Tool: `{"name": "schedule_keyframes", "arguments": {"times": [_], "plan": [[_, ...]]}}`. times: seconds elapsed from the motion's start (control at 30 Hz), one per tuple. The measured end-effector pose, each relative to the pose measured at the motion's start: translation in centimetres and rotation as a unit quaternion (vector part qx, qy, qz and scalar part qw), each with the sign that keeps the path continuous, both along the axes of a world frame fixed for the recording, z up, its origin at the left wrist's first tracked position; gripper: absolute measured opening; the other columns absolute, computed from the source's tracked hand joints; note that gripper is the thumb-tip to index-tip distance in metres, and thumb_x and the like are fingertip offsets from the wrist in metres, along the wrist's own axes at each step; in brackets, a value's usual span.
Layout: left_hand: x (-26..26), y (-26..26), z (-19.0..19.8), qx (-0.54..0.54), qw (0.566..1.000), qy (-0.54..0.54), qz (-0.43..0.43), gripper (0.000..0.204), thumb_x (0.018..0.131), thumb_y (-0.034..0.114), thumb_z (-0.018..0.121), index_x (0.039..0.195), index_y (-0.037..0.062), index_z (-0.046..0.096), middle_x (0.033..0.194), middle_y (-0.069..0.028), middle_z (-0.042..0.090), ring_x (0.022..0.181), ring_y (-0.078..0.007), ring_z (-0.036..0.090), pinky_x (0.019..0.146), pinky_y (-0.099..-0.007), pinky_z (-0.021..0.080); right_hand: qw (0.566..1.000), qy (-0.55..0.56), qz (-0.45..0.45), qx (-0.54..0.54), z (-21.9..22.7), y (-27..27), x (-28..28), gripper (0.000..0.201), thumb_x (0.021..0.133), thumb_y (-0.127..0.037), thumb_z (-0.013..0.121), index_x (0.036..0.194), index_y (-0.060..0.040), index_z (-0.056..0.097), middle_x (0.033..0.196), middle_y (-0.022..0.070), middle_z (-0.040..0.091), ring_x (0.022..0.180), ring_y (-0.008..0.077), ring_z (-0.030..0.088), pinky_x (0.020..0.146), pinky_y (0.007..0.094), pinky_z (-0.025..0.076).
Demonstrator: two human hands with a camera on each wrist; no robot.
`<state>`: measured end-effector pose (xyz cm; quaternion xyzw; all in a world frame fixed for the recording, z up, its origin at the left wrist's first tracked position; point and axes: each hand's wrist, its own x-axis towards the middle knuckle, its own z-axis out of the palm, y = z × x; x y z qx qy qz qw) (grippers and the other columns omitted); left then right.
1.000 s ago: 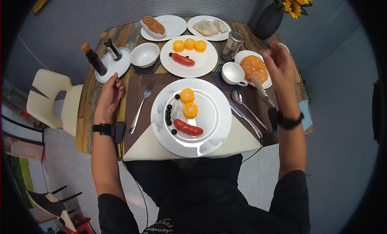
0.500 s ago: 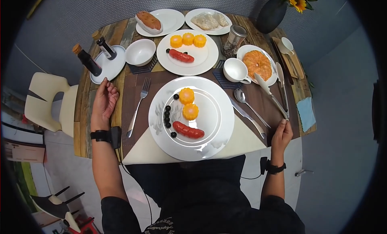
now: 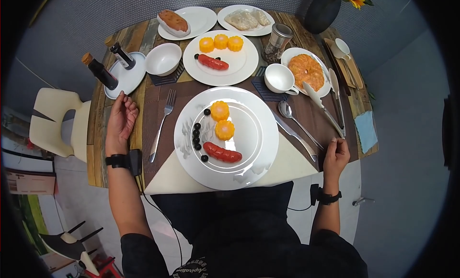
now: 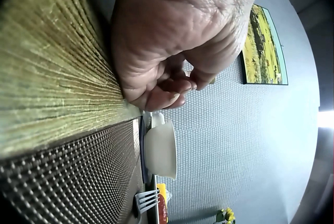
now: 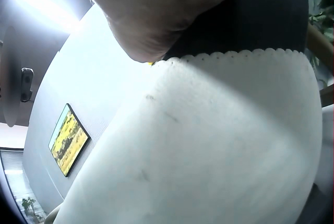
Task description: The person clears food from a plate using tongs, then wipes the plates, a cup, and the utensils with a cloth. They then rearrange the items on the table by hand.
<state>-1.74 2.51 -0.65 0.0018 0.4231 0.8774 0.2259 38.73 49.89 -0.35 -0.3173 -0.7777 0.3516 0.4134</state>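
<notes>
In the head view, a large plate [image 3: 249, 168] holds two yellow corn pieces [image 3: 220, 110], a red sausage [image 3: 222, 152] and several black olives [image 3: 197, 133]. My left hand [image 3: 122, 119] rests on the wood at the table's left, near the small oval plate [image 3: 135, 78], fingers loosely curled around nothing. At the front right edge, my right hand [image 3: 336, 157] hangs loosely curled just below the end of the metal tongs [image 3: 332, 121]; whether a fingertip touches them I cannot tell. The left wrist view shows the left hand's bent fingers [image 4: 168, 92] holding nothing.
A fork [image 3: 164, 120] lies left of the large plate, a knife [image 3: 298, 139] and spoon [image 3: 299, 122] right. Behind stand a bowl [image 3: 163, 59], a cup [image 3: 279, 79], a glass jar [image 3: 278, 42], dark bottles [image 3: 101, 73] and food plates, one with round bread [image 3: 305, 72].
My right hand has come from the back right of the table down to its front right edge, away from the small cup there. My left hand has stayed in nearly the same place.
</notes>
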Motion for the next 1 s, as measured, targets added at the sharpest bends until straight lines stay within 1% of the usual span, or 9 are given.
{"name": "schedule_keyframes", "arguments": {"times": [0.3, 0.63, 0.87, 1.0], "plan": [[0.00, -0.10, -0.05, 0.014, 1.000, 0.004, -0.005, 0.023, 0.107, 0.025, 0.057, 0.090, 0.0093, 0.054, 0.077, 0.0008, 0.051, 0.070, -0.0104, 0.054, 0.061, -0.0231, 0.048, 1.000, -0.010, -0.003, 0.004, -0.22, 0.11, 0.00, 0.019, 0.101, -0.011, 0.062, 0.087, 0.0013, 0.060, 0.072, -0.0019, 0.056, 0.067, 0.0045, 0.048, 0.060, 0.0228, 0.040], [0.09, 0.06, 0.17, 0.004, 1.000, -0.001, 0.006, 0.022, 0.105, 0.025, 0.059, 0.089, 0.0106, 0.055, 0.075, 0.0009, 0.052, 0.070, -0.0106, 0.054, 0.060, -0.0232, 0.047, 0.999, -0.015, -0.006, 0.028, -0.16, 0.13, -0.04, 0.020, 0.100, -0.012, 0.063, 0.086, 0.0025, 0.061, 0.069, -0.0011, 0.056, 0.065, 0.0049, 0.048, 0.059, 0.0234, 0.040], [-0.06, -0.21, -0.24, 0.008, 1.000, 0.002, 0.004, 0.022, 0.105, 0.025, 0.059, 0.089, 0.0102, 0.056, 0.075, 0.0002, 0.054, 0.070, -0.0115, 0.055, 0.060, -0.0236, 0.048, 0.999, -0.018, -0.009, 0.035, -0.12, 0.02, -0.18, 0.019, 0.100, -0.011, 0.062, 0.086, 0.0025, 0.061, 0.068, -0.0011, 0.055, 0.064, 0.0046, 0.048, 0.057, 0.0234, 0.039], [0.03, -0.08, -0.14, 0.006, 1.000, 0.006, 0.004, 0.022, 0.106, 0.025, 0.059, 0.090, 0.0100, 0.055, 0.076, 0.0008, 0.053, 0.070, -0.0105, 0.055, 0.061, -0.0228, 0.050, 0.999, -0.023, -0.014, 0.040, -0.09, 0.01, -0.15, 0.019, 0.100, -0.011, 0.062, 0.086, 0.0026, 0.060, 0.068, -0.0009, 0.055, 0.064, 0.0047, 0.048, 0.057, 0.0235, 0.039]]}}
